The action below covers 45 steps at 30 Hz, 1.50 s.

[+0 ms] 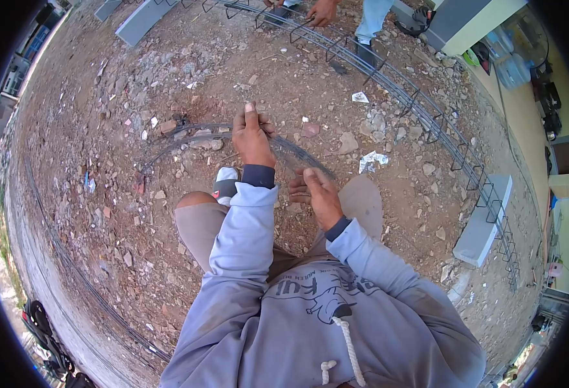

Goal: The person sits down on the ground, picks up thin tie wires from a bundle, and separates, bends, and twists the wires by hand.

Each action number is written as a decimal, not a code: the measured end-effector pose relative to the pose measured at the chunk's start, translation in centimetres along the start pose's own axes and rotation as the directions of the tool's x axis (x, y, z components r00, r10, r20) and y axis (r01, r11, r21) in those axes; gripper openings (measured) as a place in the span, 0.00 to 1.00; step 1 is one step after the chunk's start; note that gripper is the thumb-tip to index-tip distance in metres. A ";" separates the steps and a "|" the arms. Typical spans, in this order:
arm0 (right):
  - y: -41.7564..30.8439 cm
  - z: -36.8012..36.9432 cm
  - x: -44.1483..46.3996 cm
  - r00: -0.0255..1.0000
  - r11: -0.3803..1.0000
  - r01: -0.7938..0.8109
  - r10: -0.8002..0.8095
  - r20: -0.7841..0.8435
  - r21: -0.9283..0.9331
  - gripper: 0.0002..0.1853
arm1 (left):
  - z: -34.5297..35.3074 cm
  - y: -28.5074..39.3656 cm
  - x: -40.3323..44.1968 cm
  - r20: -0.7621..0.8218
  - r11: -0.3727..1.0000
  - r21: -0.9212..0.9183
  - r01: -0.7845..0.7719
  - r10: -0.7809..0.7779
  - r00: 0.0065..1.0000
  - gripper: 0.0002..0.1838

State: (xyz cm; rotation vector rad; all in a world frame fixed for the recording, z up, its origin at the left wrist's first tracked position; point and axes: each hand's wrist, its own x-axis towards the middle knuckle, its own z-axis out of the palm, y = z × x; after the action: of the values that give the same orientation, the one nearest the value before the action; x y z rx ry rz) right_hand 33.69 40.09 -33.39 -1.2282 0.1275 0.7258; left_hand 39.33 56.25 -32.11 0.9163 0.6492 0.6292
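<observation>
A bundle of thin dark wire (214,133) runs in a curve in front of me and shows on both sides of my left hand (253,137). The fingers of that hand are curled with the thumb on top, and the wires pass at its fist. Lower and to the right, my right hand (318,196) is held with its fingers bent together, close to the other stretch of wire, which looks blurred. What sits between its fingertips is too small to make out. Both hands are in front of my knees, above the rubble ground.
A long rebar cage (420,110) with stirrups arcs from the top to the right, resting near a grey block (485,223). Another person's hand (323,11) is at its far part. Another grey block (143,22) lies top left. Long rods (71,262) lie at left.
</observation>
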 end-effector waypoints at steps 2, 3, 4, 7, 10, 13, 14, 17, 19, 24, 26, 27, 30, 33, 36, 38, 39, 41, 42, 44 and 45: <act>-0.1 0.4 0.5 0.999 0.999 0.031 -0.032 -0.009 -0.022 0.23 | 0.3 0.1 -0.2 -0.016 1.000 0.013 0.003 -0.002 1.000 0.15; -0.2 0.5 0.8 0.999 0.998 0.032 -0.032 0.002 -0.045 0.22 | 0.3 0.2 -0.3 -0.027 1.000 0.019 0.003 -0.002 1.000 0.14; -0.2 0.5 0.9 0.999 0.997 0.032 -0.031 0.012 -0.068 0.22 | 0.1 0.2 -0.3 -0.027 1.000 0.016 0.005 -0.005 1.000 0.14; 0.3 -1.8 1.9 0.962 0.639 0.270 -0.211 0.173 -0.720 0.19 | -0.3 0.0 0.0 -0.021 1.000 0.005 0.012 -0.012 1.000 0.14; -0.8 -2.8 1.5 0.912 0.365 0.344 -0.348 0.216 -0.865 0.17 | -0.5 -0.1 0.0 -0.018 1.000 0.015 0.024 -0.023 1.000 0.14; -1.9 -1.9 2.1 0.965 0.832 0.263 -0.237 0.117 -0.488 0.17 | -0.1 -0.1 -0.3 -0.008 0.999 0.024 0.042 -0.042 0.999 0.13; -2.4 -1.7 2.3 0.980 0.881 0.195 -0.154 0.130 -0.430 0.17 | 0.0 -0.1 -0.4 -0.002 0.998 0.030 0.054 -0.054 0.999 0.13; -4.0 -0.8 2.8 0.981 0.947 0.017 0.047 0.190 -0.322 0.17 | 0.4 -0.1 -0.8 0.013 0.997 0.050 0.059 -0.059 0.998 0.13; -4.5 -0.2 2.7 0.967 0.937 -0.049 0.131 0.217 -0.347 0.17 | 0.5 -0.3 -0.9 0.016 0.997 0.068 0.048 -0.049 0.999 0.13; -5.4 -0.5 2.8 0.957 0.880 -0.094 0.209 0.201 -0.466 0.16 | 0.2 -0.9 -0.7 0.017 0.994 0.110 0.014 -0.016 1.000 0.15; -5.4 -0.6 2.9 0.964 0.870 -0.076 0.188 0.186 -0.486 0.16 | 0.2 -0.9 -0.8 0.029 0.994 0.108 0.010 -0.013 0.999 0.15; -5.3 -0.4 3.0 0.971 0.867 -0.051 0.160 0.180 -0.495 0.15 | 0.2 -0.8 -0.9 0.035 0.994 0.105 0.008 -0.011 0.999 0.15; -4.4 0.2 3.4 0.989 0.880 -0.011 0.080 0.124 -0.475 0.13 | 0.5 -0.6 -1.1 0.021 0.995 0.098 0.022 -0.024 1.000 0.15; -3.3 0.0 3.6 0.994 0.891 0.011 0.040 0.102 -0.454 0.11 | 0.3 -0.4 -1.0 0.015 0.991 0.136 -0.008 0.005 1.000 0.16; -2.9 -0.3 2.9 0.994 0.913 -0.013 0.055 0.092 -0.409 0.10 | -1.0 -1.9 0.8 -0.041 0.986 0.150 -0.073 0.080 0.996 0.16; -2.5 -1.2 2.3 0.991 0.922 -0.004 0.055 0.121 -0.387 0.10 | -1.5 -2.1 1.3 -0.069 0.987 0.137 -0.089 0.099 0.993 0.16; -2.0 -1.9 2.1 0.986 0.922 0.021 0.044 0.158 -0.387 0.10 | -1.6 -2.0 1.6 -0.081 0.987 0.129 -0.098 0.109 0.991 0.16; -1.5 -3.2 1.5 0.980 0.906 0.048 0.040 0.197 -0.420 0.10 | -2.0 -1.6 2.2 -0.120 0.988 0.132 -0.083 0.099 0.988 0.16; -1.5 -3.7 0.9 0.978 0.891 0.049 0.048 0.201 -0.452 0.11 | -2.1 -1.4 2.4 -0.142 0.988 0.132 -0.077 0.096 0.985 0.16; -1.7 -4.1 0.3 0.975 0.847 0.062 0.061 0.214 -0.528 0.10 | -2.2 -1.2 2.5 -0.143 0.990 0.125 -0.060 0.078 0.987 0.16; -2.3 -4.1 -0.1 0.972 0.816 0.074 0.068 0.223 -0.573 0.10 | -2.0 -1.1 2.4 -0.143 0.991 0.120 -0.051 0.068 0.987 0.16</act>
State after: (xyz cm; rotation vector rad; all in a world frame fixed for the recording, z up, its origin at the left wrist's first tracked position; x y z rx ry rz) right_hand 36.10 36.10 -32.90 -1.7096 -0.3197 0.9397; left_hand 39.65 58.55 -34.54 1.0071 0.7989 0.7227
